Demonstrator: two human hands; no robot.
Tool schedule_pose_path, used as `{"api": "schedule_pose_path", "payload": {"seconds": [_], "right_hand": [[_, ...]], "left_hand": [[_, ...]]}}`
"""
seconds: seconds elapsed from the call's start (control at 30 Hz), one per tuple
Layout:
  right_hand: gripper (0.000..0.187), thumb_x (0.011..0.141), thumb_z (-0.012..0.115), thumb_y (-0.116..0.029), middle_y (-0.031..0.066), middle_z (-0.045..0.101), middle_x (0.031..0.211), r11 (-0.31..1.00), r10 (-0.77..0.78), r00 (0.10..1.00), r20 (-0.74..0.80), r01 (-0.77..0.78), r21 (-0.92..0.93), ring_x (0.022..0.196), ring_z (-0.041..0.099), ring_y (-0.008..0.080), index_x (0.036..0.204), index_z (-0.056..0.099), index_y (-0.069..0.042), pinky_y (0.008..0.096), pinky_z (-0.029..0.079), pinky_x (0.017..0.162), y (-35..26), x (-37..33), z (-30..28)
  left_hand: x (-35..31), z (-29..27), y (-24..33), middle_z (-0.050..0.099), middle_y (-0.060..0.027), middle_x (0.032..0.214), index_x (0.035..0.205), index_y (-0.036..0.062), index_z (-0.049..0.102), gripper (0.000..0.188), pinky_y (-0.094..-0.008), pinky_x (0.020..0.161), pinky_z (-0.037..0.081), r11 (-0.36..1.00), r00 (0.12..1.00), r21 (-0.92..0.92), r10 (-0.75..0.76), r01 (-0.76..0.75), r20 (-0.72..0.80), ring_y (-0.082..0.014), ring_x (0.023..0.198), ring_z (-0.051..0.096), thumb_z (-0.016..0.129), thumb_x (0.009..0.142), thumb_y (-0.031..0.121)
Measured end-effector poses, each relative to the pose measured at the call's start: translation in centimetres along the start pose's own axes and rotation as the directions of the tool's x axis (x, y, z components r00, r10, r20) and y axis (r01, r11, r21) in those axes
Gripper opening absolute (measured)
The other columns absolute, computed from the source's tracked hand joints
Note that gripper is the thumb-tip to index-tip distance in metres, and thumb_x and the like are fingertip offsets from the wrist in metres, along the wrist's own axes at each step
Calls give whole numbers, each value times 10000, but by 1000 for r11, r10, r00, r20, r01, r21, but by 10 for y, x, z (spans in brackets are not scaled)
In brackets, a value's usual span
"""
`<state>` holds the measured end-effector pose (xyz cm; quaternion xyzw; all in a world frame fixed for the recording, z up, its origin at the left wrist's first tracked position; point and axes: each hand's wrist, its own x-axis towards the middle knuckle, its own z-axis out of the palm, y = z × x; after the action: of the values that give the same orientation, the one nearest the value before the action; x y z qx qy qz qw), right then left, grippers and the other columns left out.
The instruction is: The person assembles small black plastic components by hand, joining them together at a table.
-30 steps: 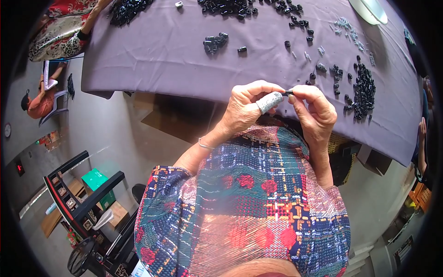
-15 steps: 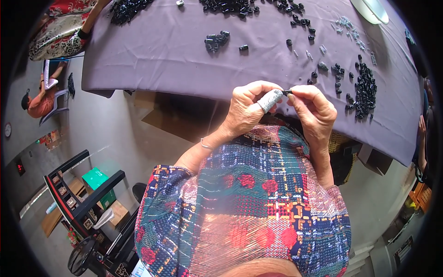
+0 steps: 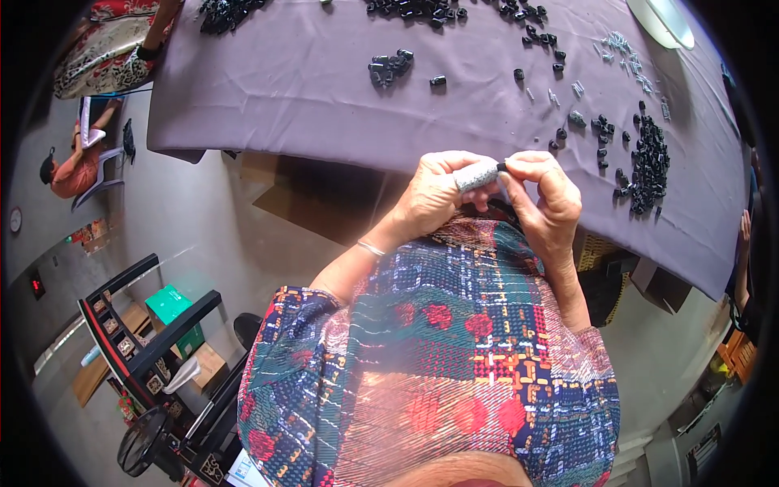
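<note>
My left hand (image 3: pixel 438 193) and my right hand (image 3: pixel 545 195) meet just over the near edge of the cloth-covered table. Both are closed in a pinch on one small black plastic part (image 3: pixel 501 167), mostly covered by the fingertips. A grey-silver wrap (image 3: pixel 476 175) covers one finger of the left hand. Right of my hands lies a heap of small black parts (image 3: pixel 647 166), with a few loose ones beside it. Ahead are a small black cluster (image 3: pixel 389 68) and one lone black piece (image 3: pixel 438 80). Thin, clear or silvery pieces (image 3: pixel 623 55) are scattered at the far right.
The table wears a purple-grey cloth (image 3: pixel 284 105). A white bowl (image 3: pixel 661 23) stands at its far right, with more black heaps (image 3: pixel 418 10) along the far side. Below are cardboard (image 3: pixel 304 213) and a yellow woven basket (image 3: pixel 595 250). Another person (image 3: pixel 75 172) sits at far left.
Both hands have come slightly closer together, and less of the black part shows between the fingertips. The left hand's wrapped finger now lies flatter. The whole view has shifted slightly.
</note>
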<state>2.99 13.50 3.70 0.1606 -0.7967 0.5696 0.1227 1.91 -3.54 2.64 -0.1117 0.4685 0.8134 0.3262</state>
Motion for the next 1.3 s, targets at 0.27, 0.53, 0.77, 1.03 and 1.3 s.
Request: {"api": "schedule_pose_path", "payload": {"seconds": [0.27, 0.53, 0.77, 1.03, 1.3], "right_hand": [[387, 665, 705, 85, 96, 594, 966, 993, 4, 1000, 11, -3, -120, 772, 561, 143, 1012, 563, -11, 261, 478, 701, 1, 0, -4], [323, 682, 676, 77, 95, 612, 942, 991, 132, 986, 99, -127, -51, 776, 568, 149, 982, 585, -2, 265, 474, 691, 1, 1, -17], [367, 663, 677, 40, 119, 602, 975, 988, 111, 985, 133, -95, -122, 857, 611, 231, 1012, 579, -13, 322, 512, 692, 8, -4, -14], [330, 687, 673, -72, 128, 578, 797, 930, 38, 950, 310, 80, -359, 701, 590, 282, 993, 570, -4, 346, 492, 621, 9, 4, -16], [254, 646, 665, -260, 70, 485, 647, 900, -223, 920, 324, 322, -294, 578, 546, 245, 747, 551, -56, 364, 455, 517, 30, 13, -7]], "left_hand": [[14, -1, -8, 609, -56, 874, 1002, -6, 605, 212, -278, 664, 468, 890, 967, -388, -184, 241, 178, -143, 745, 577, 618, 855, 147], [8, 3, 6, 609, -42, 845, 996, -18, 619, 236, -262, 666, 466, 979, 970, -60, -184, 196, 161, -112, 731, 559, 618, 865, 179], [9, 8, 10, 586, -17, 757, 967, -3, 643, 225, -218, 638, 429, 988, 991, 136, -83, 68, 109, -81, 688, 525, 619, 881, 203], [7, 6, 13, 576, -13, 730, 894, 13, 631, 195, -207, 610, 401, 981, 991, 168, -111, 98, 75, -71, 657, 505, 634, 871, 206], [10, -6, 7, 583, -15, 741, 865, 29, 595, 181, -210, 603, 430, 987, 987, 133, -109, 93, 115, -77, 639, 526, 645, 863, 203]]}}
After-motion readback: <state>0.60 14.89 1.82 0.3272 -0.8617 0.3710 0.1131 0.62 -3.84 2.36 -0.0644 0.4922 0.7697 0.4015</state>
